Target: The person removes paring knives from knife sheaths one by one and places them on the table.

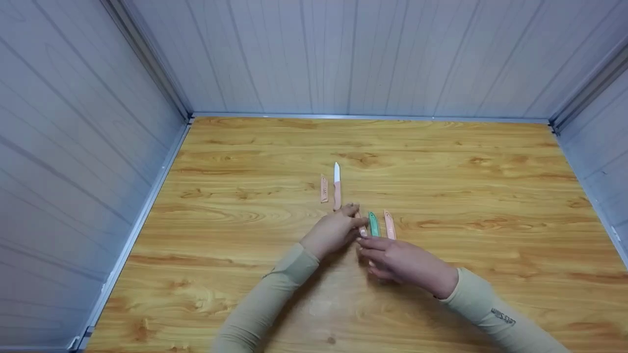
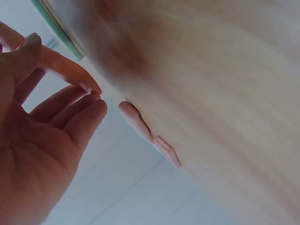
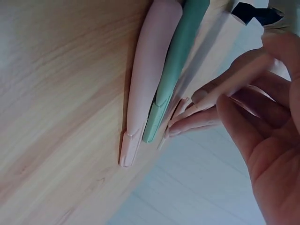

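Both hands are on one pink sheathed knife (image 1: pixel 362 228) near the middle of the table. My left hand (image 1: pixel 333 231) pinches its sheath (image 2: pixel 70 69) between thumb and fingers. At the near end, my right hand (image 1: pixel 409 262) holds the pink handle (image 3: pixel 239 82). Just right of it lie a green sheathed knife (image 1: pixel 374 224) and another pink sheathed knife (image 1: pixel 389 224), side by side, their handles partly hidden by my right hand in the head view. Beyond my left hand lies an unsheathed knife (image 1: pixel 337 193) with a white blade, and left of that a loose pink sheath (image 1: pixel 324 189).
The wood-grain tabletop (image 1: pixel 466 186) is enclosed by pale panels, with a back wall (image 1: pixel 368 59), a left wall (image 1: pixel 73 147) and a right wall (image 1: pixel 603 147). A metal strip (image 1: pixel 314 116) runs along the table's back edge.
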`<state>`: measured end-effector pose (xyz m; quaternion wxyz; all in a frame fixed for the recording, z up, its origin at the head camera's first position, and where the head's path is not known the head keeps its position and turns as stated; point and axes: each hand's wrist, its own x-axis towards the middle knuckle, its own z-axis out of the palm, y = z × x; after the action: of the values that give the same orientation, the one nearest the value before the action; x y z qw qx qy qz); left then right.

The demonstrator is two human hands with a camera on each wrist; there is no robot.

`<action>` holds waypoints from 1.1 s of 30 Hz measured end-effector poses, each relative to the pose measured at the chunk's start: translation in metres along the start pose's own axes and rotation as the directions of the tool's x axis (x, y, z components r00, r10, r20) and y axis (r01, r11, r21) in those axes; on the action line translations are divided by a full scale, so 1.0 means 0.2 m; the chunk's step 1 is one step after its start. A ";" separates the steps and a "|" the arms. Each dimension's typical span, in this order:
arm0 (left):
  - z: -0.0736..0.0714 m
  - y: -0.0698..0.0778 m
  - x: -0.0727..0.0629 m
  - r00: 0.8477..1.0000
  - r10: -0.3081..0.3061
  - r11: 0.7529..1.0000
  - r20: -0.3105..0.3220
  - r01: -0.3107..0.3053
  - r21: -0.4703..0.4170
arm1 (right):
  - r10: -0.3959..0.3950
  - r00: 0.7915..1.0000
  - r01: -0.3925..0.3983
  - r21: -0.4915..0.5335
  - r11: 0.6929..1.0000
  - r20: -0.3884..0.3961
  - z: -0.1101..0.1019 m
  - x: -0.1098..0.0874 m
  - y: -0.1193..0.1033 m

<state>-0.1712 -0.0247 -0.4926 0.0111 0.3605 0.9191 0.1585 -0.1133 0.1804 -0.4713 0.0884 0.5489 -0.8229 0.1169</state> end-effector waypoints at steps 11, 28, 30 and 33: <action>-0.05 0.02 -0.01 0.997 -0.009 0.998 -0.074 0.014 0.066 | 0.018 0.999 -0.019 -0.029 0.999 -0.043 -0.04 -0.01 -0.01; -0.12 0.08 -0.02 0.983 0.040 0.984 -0.178 -0.007 0.179 | 0.002 0.993 -0.015 -0.111 0.994 -0.117 -0.12 -0.04 -0.04; -0.12 0.09 -0.03 0.980 0.052 0.982 -0.192 -0.016 0.187 | 0.000 0.990 -0.015 -0.103 0.995 -0.140 -0.12 -0.04 -0.04; -0.12 0.10 -0.03 0.974 0.081 0.983 -0.211 -0.043 0.177 | -0.004 0.987 -0.014 -0.106 0.994 -0.162 -0.12 -0.04 -0.04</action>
<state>-0.1560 -0.0211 -0.4643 -0.1257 0.3694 0.9132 0.1177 -0.1015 0.1918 -0.4491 0.1838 0.5301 -0.8195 0.1170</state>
